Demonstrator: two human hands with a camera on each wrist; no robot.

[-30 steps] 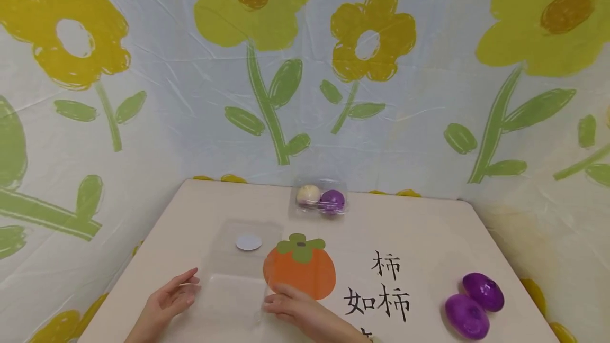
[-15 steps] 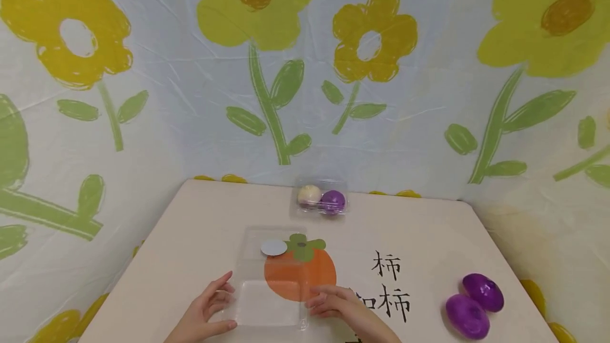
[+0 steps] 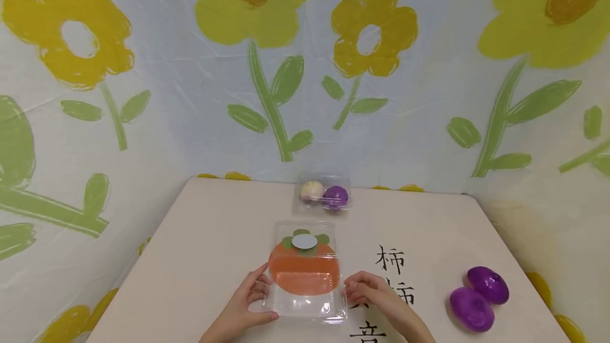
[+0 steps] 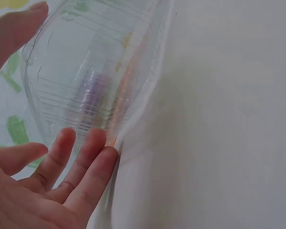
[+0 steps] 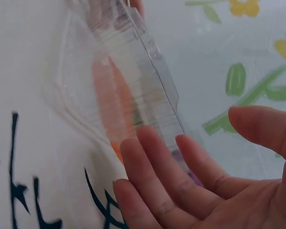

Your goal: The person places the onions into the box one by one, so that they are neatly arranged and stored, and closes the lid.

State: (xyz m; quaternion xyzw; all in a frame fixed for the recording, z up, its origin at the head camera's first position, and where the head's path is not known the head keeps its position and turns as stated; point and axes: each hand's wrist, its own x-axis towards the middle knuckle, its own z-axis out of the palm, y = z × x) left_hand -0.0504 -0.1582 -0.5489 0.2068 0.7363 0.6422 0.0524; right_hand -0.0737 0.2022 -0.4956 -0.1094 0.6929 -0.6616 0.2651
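Observation:
A clear plastic clamshell box [image 3: 300, 306] lies with its lid folded back, over the printed orange persimmon [image 3: 305, 266]. A white round sticker [image 3: 304, 241] marks the lid. At the box's left side is my left hand [image 3: 240, 303]; in the left wrist view its thumb is at the box's edge, and the extended fingers [image 4: 93, 176] lie low along the wall. On the opposite side my right hand [image 3: 381, 298] has loosely bent fingers at the wall. The right wrist view shows those fingers [image 5: 167, 186] overlapping the box's side, with the thumb held apart. The box holds nothing.
Towards the back edge stands another clear box [image 3: 301, 208] with a cream ball [image 3: 312, 193] and a purple ball [image 3: 335, 197]. Two glossy purple round things [image 3: 472, 309] lie at the right. Black printed characters [image 3: 391, 261] run down the table, and a flowered cloth [image 3: 405, 136] walls it in.
The box has slid right, from left of the printed persimmon to over it, with both hands moving along. My left hand has come closer to its side. The purple things have stayed put.

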